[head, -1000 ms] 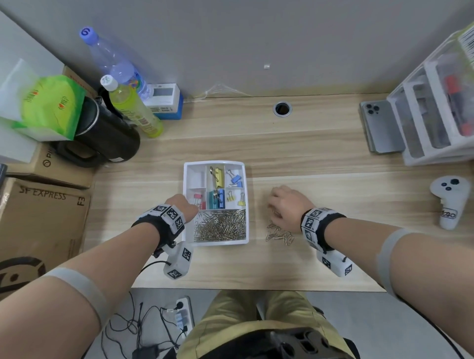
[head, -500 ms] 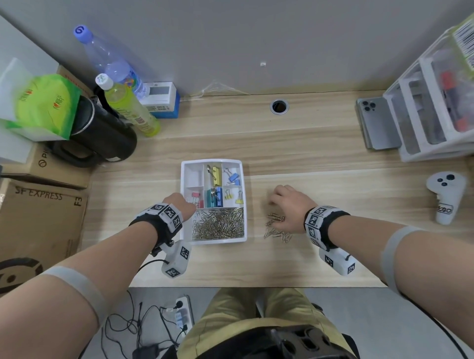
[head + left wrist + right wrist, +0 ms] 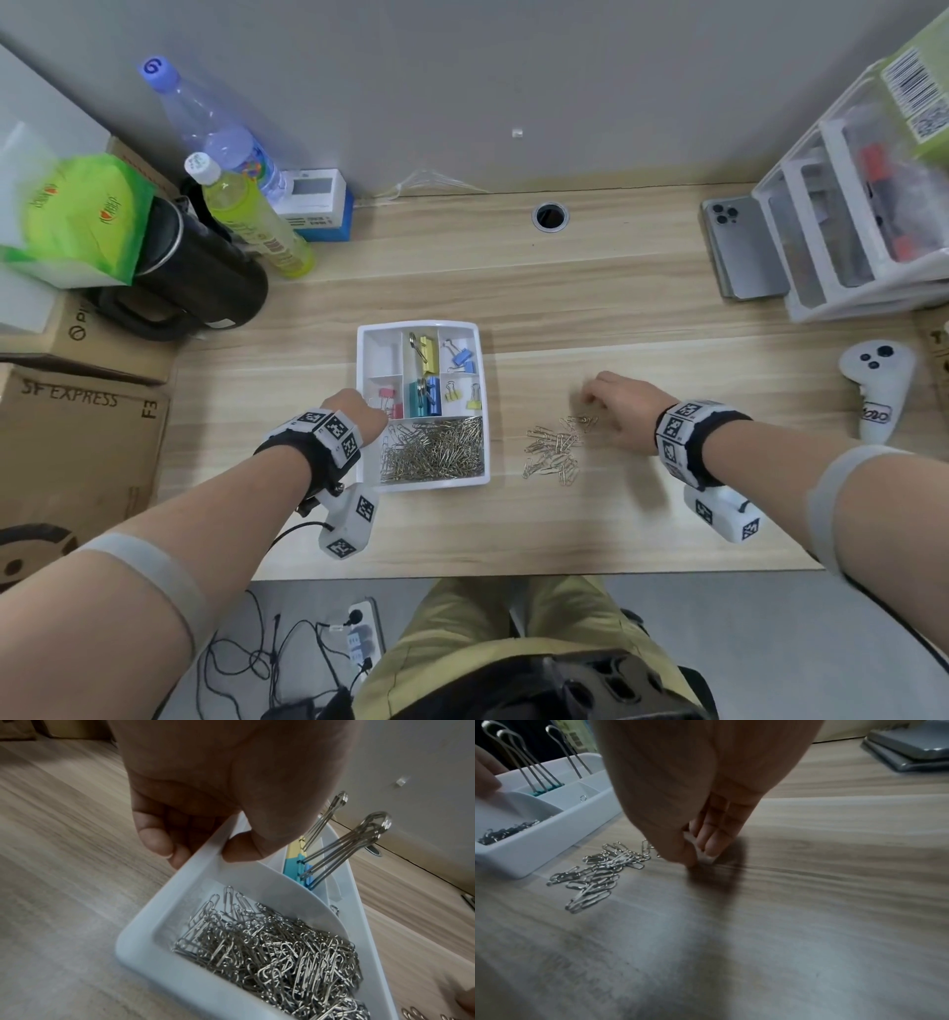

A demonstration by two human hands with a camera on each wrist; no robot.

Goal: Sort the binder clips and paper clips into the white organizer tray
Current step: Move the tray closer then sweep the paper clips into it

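Since a moment ago our right hand point(image 3: 624, 408) has drawn off rightward from the loose paper clips point(image 3: 554, 448), which now lie uncovered on the desk point(image 3: 642, 318) between the hand and the tray point(image 3: 485, 411); our left hand point(image 3: 354, 411) has kept its place at the tray's left rim. In the left wrist view that grip pinches the rim, thumb point(image 3: 246, 845) inside and fingers point(image 3: 159, 841) outside; the right grip has its fingertips point(image 3: 711, 845) pressed together down at the desk just beside the pile, closed around a small pale thing we cannot identify. The tray's near compartment holds a heap of clips point(image 3: 434, 449); binder clips point(image 3: 426, 395) stand in the small compartments behind it; a phone point(image 3: 739, 246) lies far right.
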